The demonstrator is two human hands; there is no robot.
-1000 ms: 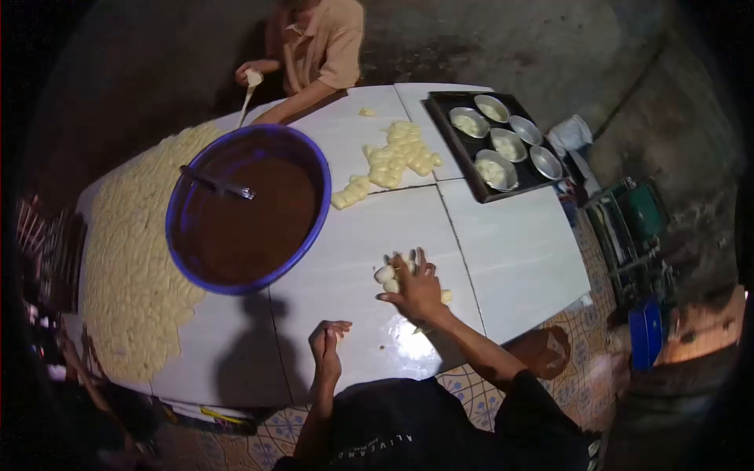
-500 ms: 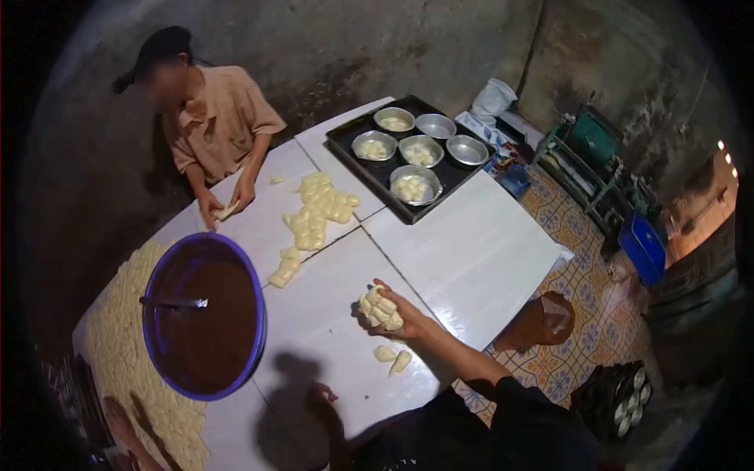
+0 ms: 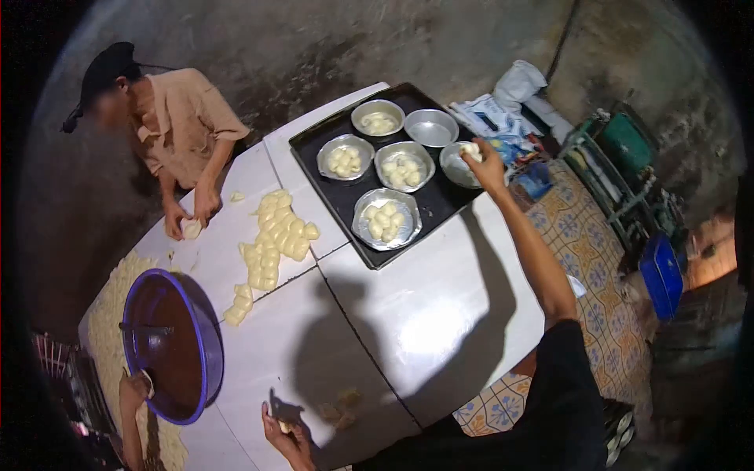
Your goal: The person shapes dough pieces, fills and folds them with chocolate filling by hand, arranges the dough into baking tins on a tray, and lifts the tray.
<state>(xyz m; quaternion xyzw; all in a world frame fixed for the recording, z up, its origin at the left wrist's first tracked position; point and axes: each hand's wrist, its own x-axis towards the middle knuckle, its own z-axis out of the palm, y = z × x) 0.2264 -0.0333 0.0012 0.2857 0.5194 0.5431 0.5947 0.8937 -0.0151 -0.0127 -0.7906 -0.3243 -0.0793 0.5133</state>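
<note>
My right hand (image 3: 488, 166) is closed around a cluster of pale dough pieces (image 3: 471, 151), over the front right round metal pan (image 3: 454, 166) on the black tray. Down at the table's near edge my left hand (image 3: 287, 441) has its fingers apart; whether the small pale spot by them is dough I cannot tell. In my shadow just right of it lie a few dough pieces (image 3: 339, 410). Several pans on the black tray (image 3: 330, 206) hold dough balls, such as the front pan (image 3: 363, 228). The back right pan (image 3: 432, 128) shows bare metal.
A purple basin (image 3: 206, 345) of brown contents stands left, with many dough pieces (image 3: 110, 302) around it. Another person's hand (image 3: 135, 391) is at its rim. Across the table, a person (image 3: 184, 118) handles dough beside a dough slab (image 3: 271, 243). A green machine (image 3: 624, 145) stands right.
My right hand has carried the dough cluster away from me to the pan at the tray's right. My left hand shows more fully. Another person's hand has reached the basin; the view has shifted.
</note>
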